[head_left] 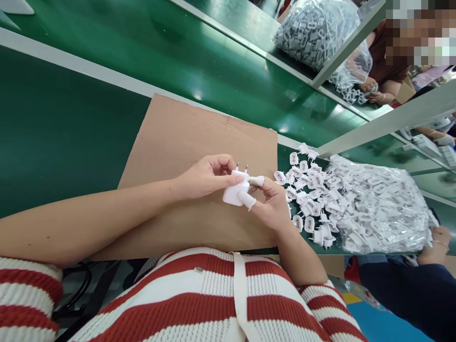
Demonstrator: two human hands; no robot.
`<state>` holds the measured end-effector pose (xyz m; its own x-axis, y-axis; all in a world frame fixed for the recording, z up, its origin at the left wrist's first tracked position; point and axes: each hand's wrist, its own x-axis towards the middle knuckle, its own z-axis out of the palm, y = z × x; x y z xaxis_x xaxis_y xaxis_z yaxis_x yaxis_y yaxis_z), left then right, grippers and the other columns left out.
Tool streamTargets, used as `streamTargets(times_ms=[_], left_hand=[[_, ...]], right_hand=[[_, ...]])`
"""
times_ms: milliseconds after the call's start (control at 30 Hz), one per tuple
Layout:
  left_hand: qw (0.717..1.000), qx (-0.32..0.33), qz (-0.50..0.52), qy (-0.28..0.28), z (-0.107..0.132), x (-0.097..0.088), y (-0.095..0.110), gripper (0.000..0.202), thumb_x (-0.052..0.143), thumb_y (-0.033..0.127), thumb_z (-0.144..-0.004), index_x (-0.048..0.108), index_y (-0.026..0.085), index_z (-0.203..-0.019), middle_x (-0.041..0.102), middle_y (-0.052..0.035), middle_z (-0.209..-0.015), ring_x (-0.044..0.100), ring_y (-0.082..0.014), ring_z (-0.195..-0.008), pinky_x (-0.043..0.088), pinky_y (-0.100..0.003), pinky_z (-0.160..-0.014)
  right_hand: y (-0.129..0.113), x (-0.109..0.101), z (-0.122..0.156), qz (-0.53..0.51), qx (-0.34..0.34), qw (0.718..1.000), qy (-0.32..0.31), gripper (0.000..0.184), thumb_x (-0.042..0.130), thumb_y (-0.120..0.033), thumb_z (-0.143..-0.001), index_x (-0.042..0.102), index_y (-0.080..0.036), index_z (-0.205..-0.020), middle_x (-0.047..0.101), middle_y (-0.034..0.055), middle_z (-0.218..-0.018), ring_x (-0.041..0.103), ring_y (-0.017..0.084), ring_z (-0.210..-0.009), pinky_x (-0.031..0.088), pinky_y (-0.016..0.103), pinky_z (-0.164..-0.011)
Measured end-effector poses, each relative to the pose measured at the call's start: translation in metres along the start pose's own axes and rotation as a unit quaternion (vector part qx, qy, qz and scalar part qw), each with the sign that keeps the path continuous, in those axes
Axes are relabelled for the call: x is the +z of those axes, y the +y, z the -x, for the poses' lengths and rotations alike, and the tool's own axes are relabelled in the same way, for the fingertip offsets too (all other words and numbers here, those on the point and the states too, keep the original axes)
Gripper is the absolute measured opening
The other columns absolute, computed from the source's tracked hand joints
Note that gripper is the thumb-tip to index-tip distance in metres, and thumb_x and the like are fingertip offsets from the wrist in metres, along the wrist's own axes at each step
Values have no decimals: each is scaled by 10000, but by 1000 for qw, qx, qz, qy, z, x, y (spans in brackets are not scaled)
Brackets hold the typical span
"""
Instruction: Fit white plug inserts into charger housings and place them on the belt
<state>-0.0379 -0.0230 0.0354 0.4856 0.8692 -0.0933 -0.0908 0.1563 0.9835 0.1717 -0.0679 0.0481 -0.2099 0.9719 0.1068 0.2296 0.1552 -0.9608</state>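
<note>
A white plug-in charger (232,194) with two metal pins is held above a brown cardboard sheet (171,142), its pins pointing away from me. My left hand (210,175) grips its pin end from the left, thumb lying across the top face. From the right, my right hand (272,202) pinches the body between thumb and forefinger, both wearing white finger covers. The charger's underside is hidden. Right of the cardboard lies a loose heap of white plug pieces (309,180) with pins.
A clear plastic bag (384,209) full of white plug pieces lies right of the heap. Metal posts (388,123) rise beyond it. Past the green conveyor belt (142,52), a co-worker's hands (374,92) work beside another full bag (317,33). Another person's arm (436,244) is at far right.
</note>
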Motion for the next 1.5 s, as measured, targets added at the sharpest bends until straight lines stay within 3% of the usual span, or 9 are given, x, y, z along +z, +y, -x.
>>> streamTargets(times_ms=[233, 433, 700, 800, 933, 1067, 1267, 1400, 1500], left_hand=[[999, 23, -32, 23, 1, 5, 2, 557, 640, 643, -950, 564, 161, -682, 551, 3, -673, 480, -118, -628, 403, -245, -604], [998, 55, -14, 26, 0, 3, -2, 650, 489, 717, -1007, 612, 160, -695, 619, -36, -736, 567, -158, -720, 472, -275, -723], [1000, 0, -19, 4, -12, -5, -17, 553, 876, 577, -782, 715, 193, -1146, 760, -107, -1115, 716, -253, -987, 592, -330, -854], [996, -13, -42, 71, -19, -7, -31, 594, 913, 582, -723, 707, 194, -1123, 750, -126, -1212, 712, -284, -1088, 596, -381, -938], [984, -6, -92, 155, -38, -14, -37, 574, 906, 528, -732, 676, 192, -1136, 751, -120, -1215, 720, -279, -1085, 589, -411, -967], [941, 48, -239, 236, -94, -37, -14, 414, 812, 383, -827, 687, 178, -1164, 766, -102, -1143, 736, -250, -998, 585, -371, -912], [854, 69, -362, 367, -182, -93, 15, 265, 711, 255, -889, 651, 174, -1134, 737, -55, -1150, 688, -204, -1074, 500, -298, -956], [830, 27, -386, 401, -195, -112, 13, 381, 674, 227, -887, 595, 91, -1235, 730, -164, -1172, 677, -305, -1163, 487, -405, -1049], [792, 38, -414, 447, -184, -104, 5, 700, 705, 288, -853, 463, 15, -1450, 482, -310, -1546, 372, -435, -1519, 266, -557, -1259]], right_hand=[[-1, 1, 0, -22, 49, 998, -40, 252, 845, -348, -790, 804, -229, -1007, 761, 4, -838, 675, 142, -704, 597, 317, -727], [0, 1, 0, -49, 74, 995, -35, 286, 866, -377, -771, 808, -235, -1012, 757, 6, -838, 668, 145, -710, 598, 332, -734], [9, -9, -7, 78, -3, 996, 30, 334, 741, -369, -900, 752, -248, -1211, 783, 33, -1066, 720, 189, -941, 589, 361, -926], [8, -32, -12, 302, 14, 953, 31, 350, 567, -348, -1032, 709, -202, -1317, 754, 105, -1226, 672, 259, -1142, 526, 426, -1033], [9, -63, -16, 543, 112, 831, 46, 301, 612, -214, -961, 739, -163, -1229, 732, 150, -1188, 607, 347, -1174, 502, 460, -946], [14, -71, -21, 572, 159, 804, 32, 303, 544, -85, -907, 757, -202, -1088, 736, 106, -1092, 631, 306, -1099, 481, 407, -863], [19, -65, -23, 537, 123, 832, 69, 361, 592, -108, -861, 712, -202, -1188, 700, 98, -1163, 613, 294, -1125, 468, 380, -904], [21, -63, -23, 492, 110, 859, 86, 334, 581, -125, -871, 693, -187, -1180, 648, 105, -1199, 633, 250, -1039, 483, 348, -888], [22, -62, -22, 463, 92, 875, 102, 324, 583, -121, -860, 687, -187, -1160, 621, 103, -1183, 632, 237, -1009, 502, 338, -867]])
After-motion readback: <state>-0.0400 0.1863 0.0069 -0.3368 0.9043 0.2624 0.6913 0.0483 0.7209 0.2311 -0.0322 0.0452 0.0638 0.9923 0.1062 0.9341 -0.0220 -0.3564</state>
